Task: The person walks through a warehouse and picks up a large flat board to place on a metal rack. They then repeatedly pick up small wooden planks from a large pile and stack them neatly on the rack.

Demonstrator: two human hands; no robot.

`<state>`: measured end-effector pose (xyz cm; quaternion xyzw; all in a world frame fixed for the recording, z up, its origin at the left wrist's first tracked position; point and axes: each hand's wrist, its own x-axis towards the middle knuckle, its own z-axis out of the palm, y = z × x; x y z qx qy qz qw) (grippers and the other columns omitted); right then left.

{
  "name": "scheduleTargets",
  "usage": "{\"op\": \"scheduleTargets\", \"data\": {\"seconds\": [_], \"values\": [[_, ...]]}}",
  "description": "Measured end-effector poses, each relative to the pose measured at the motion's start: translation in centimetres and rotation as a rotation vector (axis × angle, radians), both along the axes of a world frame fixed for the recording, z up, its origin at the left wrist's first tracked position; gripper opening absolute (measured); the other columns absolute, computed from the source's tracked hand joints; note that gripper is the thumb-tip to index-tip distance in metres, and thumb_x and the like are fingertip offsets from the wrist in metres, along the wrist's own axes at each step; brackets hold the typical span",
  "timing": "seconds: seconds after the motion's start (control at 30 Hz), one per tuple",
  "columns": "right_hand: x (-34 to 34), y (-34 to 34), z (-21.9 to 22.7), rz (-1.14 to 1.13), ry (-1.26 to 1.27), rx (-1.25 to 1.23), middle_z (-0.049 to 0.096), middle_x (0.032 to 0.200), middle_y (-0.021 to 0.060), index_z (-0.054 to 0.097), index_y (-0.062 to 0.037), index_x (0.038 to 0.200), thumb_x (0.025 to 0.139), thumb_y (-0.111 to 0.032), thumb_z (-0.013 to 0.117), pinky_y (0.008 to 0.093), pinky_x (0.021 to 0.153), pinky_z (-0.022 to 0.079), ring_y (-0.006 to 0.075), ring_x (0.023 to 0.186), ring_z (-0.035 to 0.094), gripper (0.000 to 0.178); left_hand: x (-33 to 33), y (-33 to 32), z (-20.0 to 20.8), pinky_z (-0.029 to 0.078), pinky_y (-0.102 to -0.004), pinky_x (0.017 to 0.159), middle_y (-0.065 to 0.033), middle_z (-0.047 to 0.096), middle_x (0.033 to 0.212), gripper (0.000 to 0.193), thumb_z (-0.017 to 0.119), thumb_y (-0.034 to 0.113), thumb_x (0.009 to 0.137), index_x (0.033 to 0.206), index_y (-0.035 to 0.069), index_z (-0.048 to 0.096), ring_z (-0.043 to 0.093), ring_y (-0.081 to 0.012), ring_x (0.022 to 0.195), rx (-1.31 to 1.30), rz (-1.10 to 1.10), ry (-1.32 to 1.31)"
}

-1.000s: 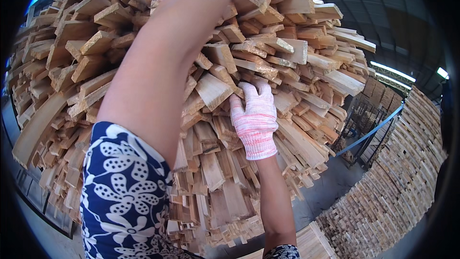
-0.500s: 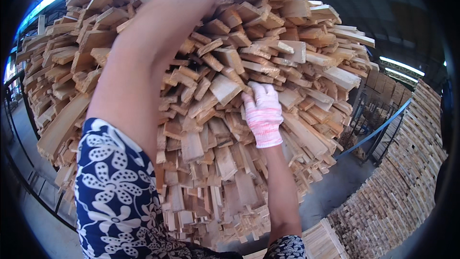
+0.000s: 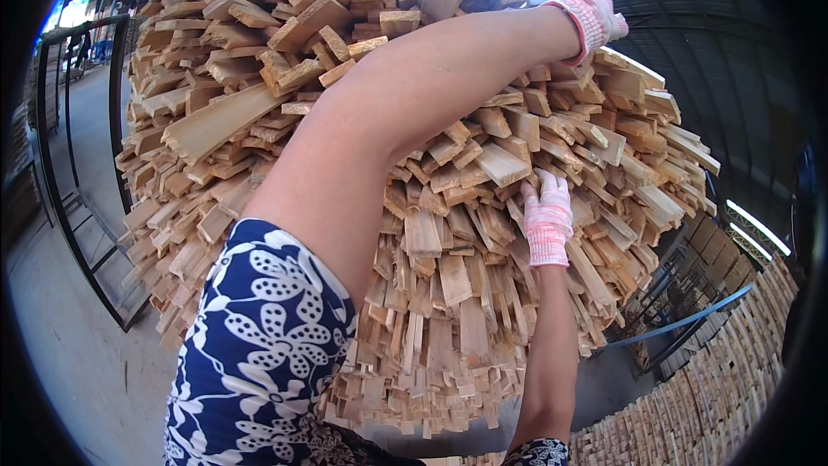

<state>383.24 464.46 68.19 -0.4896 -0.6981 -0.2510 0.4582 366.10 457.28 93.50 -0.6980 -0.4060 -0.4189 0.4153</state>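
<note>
At 9 o'clock a black metal rack (image 3: 65, 181) stands on the grey floor (image 3: 78, 354); its far end is too dark and small to make out. Right of it rises a big pile of wood sticks (image 3: 259, 95), stacked with their cut ends facing out. It fills most of the view, and its top is cut off at 12 o'clock.

The left arm, in a blue flowered sleeve (image 3: 259, 354), crosses the middle and hides a wide strip of the pile. The left hand (image 3: 591, 13), in a pink and white glove, is up at 1 o'clock on top of the sticks. Its fingers curl over the far side, so you cannot tell how far it is open or what it grips.

The right hand (image 3: 547, 217), gloved too, is just right of the middle. Its fingers lie flat and open against the stick ends, touching them, not closed round any one.

At 4 o'clock are lower stacks of wood (image 3: 716, 397) and a blue bar (image 3: 690, 321), partly lost in the dark rim.
</note>
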Motion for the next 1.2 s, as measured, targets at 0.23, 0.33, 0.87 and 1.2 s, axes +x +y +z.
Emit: {"op": "scheduleTargets", "data": {"seconds": [0.23,0.33,0.87,1.2], "values": [[-0.2,-1.5,1.8,-0.071,0.015,-0.235,0.053,0.133,0.0244,0.055,-0.0099,0.133,0.09,-0.032,0.064,0.0455,0.102,0.044,0.0423,0.123,0.052,0.049,0.5,-1.4,0.8,0.054,-0.0445,0.091,-0.0127,0.074,0.105,0.052,0.043,0.049,0.097,0.111,0.01,0.074,0.07,-0.03,0.103,-0.374,-0.21,-0.136],[1.1,-3.2,3.6,-0.003,-0.123,-0.27,0.066,0.116,0.0186,0.066,-0.0078,0.119,0.091,-0.031,0.063,0.042,0.099,0.047,0.0366,0.114,0.061,0.037,0.0,-4.2,-3.4,0.057,-0.0464,0.084,-0.0138,0.072,0.111,0.042,0.052,0.041,0.094,0.121,0.012,0.068,0.069,-0.0313,0.102,-0.186,-0.256,-0.021],[-6.0,-15.0,5.0,1.445,1.14,-0.718,0.062,0.122,0.0247,0.049,0.0015,0.138,0.097,-0.06,0.049,0.0471,0.085,0.059,0.0352,0.099,0.067,0.074,-0.9,-13.1,-25.4,0.055,-0.0432,0.053,-0.0225,0.057,0.109,0.041,0.066,0.029,0.083,0.117,0.008,0.058,0.06,-0.0437,0.082,0.442,-0.066,0.267],[-4.5,-20.1,-12.4,1.24,1.049,-0.895,0.057,0.131,0.0089,0.034,-0.0037,0.15,0.082,-0.024,0.079,0.037,0.101,0.05,0.0217,0.118,0.058,0.084,-5.0,-12.4,-30.8,0.038,-0.046,0.111,-0.023,0.051,0.133,0.086,0.076,0.031,0.084,0.146,-0.002,0.027,0.047,-0.0344,0.128,-0.762,-1.07,-0.819]]}}
